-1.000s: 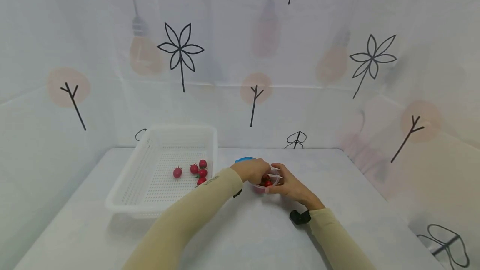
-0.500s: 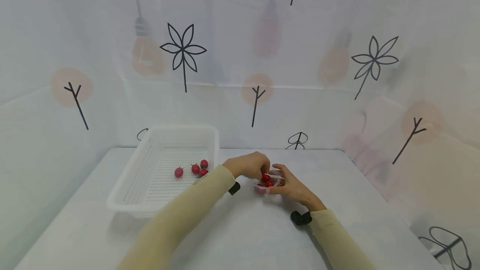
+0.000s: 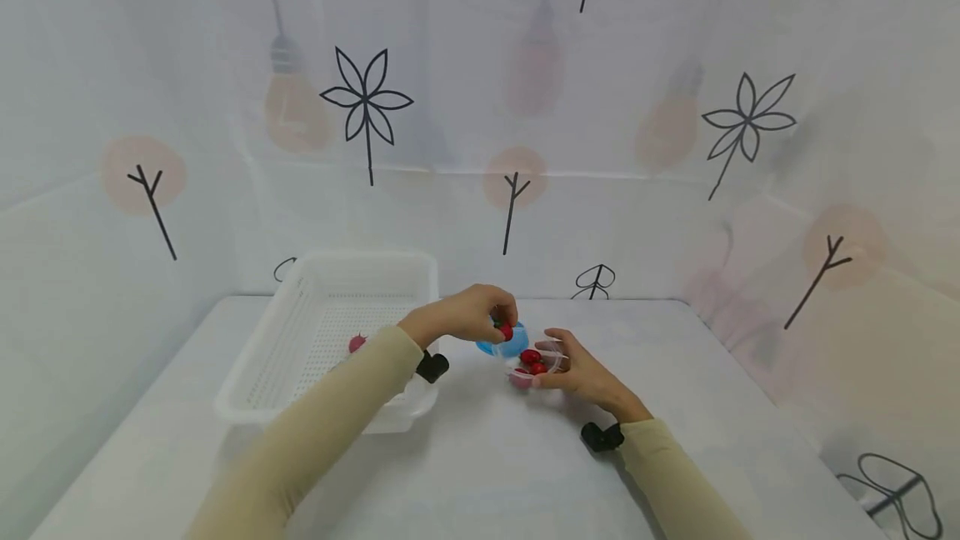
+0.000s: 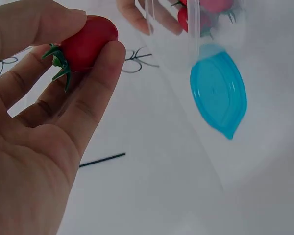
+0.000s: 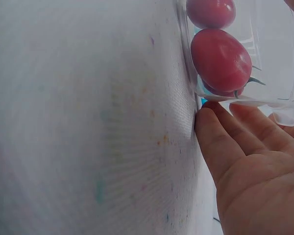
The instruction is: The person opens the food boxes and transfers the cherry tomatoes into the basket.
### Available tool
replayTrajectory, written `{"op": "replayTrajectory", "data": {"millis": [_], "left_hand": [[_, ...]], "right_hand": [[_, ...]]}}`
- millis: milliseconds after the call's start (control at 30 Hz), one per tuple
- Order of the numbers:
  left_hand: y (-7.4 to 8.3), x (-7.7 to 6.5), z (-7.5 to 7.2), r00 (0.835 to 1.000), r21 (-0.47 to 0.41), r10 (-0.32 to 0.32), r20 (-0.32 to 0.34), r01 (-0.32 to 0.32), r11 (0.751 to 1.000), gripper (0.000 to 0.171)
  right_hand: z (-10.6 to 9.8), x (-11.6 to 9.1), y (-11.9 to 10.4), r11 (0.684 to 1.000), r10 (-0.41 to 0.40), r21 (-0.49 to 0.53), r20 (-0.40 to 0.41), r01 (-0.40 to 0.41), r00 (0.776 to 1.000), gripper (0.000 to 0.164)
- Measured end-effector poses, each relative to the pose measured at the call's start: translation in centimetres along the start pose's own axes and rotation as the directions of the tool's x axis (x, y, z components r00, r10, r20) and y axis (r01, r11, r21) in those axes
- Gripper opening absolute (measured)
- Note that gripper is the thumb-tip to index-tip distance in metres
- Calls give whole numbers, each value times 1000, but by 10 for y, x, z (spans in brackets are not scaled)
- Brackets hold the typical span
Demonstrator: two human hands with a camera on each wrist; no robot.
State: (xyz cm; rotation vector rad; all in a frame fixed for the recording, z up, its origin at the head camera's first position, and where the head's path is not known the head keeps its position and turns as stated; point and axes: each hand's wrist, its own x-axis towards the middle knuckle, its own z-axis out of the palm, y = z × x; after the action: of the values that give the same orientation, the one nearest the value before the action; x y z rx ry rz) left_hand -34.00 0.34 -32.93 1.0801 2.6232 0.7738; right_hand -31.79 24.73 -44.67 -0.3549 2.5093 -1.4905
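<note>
My left hand (image 3: 471, 312) pinches a red cherry tomato (image 4: 90, 41) with a green stem between thumb and fingers. It is raised up and left of a small clear plastic container (image 4: 169, 36). My right hand (image 3: 588, 377) grips that container from its right side, thumb near the front and fingers round the back. Several cherry tomatoes (image 3: 530, 357) lie inside it. In the right wrist view, red tomatoes (image 5: 221, 59) show through the clear wall, with the fingers along its side. A blue lid (image 4: 219, 93) lies on the table just behind and left of the container.
A large white perforated basket (image 3: 258, 348) stands on the left of the white table (image 3: 510, 473). One cherry tomato (image 3: 357, 343) shows inside it; my left arm covers part of the basket. A patterned white curtain (image 3: 450, 215) hangs behind the table.
My left hand has come up out of the container with a cherry tomato and moved left toward the basket, uncovering the blue lid. My right hand stays on the container.
</note>
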Motion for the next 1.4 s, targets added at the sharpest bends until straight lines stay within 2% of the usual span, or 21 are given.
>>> {"op": "replayTrajectory", "data": {"millis": [200, 333, 533, 700, 900, 1100, 1400], "left_hand": [[-16, -29, -20, 999, -25, 6, -53, -7, 1000, 18], [-29, -46, -31, 995, -48, -45, -93, 41, 998, 22], [-53, -64, -38, 985, -59, -132, -109, 126, 990, 24], [-70, -73, -41, 977, -85, -173, -127, 163, 983, 24], [-91, -84, -42, 970, -94, -213, -118, 203, 975, 23], [-111, -93, -38, 955, -88, -289, -72, 283, 955, 21], [-130, -91, -32, 924, -55, -384, -2, 383, 922, 22]], "right_hand": [[1, 2, 3, 1000, -3, -28, -5, 3, 1000, 100], [1, 2, 4, 998, -22, -54, -7, 22, 1000, 99], [0, 2, 4, 998, -27, -64, -3, 27, 1000, 97], [-1, 1, 4, 998, -37, -58, 3, 37, 999, 98], [-1, 2, 4, 998, -39, -44, 11, 40, 999, 100], [-2, 3, 5, 997, -51, -53, 8, 51, 999, 100], [-1, 2, 4, 999, -37, -25, 7, 38, 999, 100]]}}
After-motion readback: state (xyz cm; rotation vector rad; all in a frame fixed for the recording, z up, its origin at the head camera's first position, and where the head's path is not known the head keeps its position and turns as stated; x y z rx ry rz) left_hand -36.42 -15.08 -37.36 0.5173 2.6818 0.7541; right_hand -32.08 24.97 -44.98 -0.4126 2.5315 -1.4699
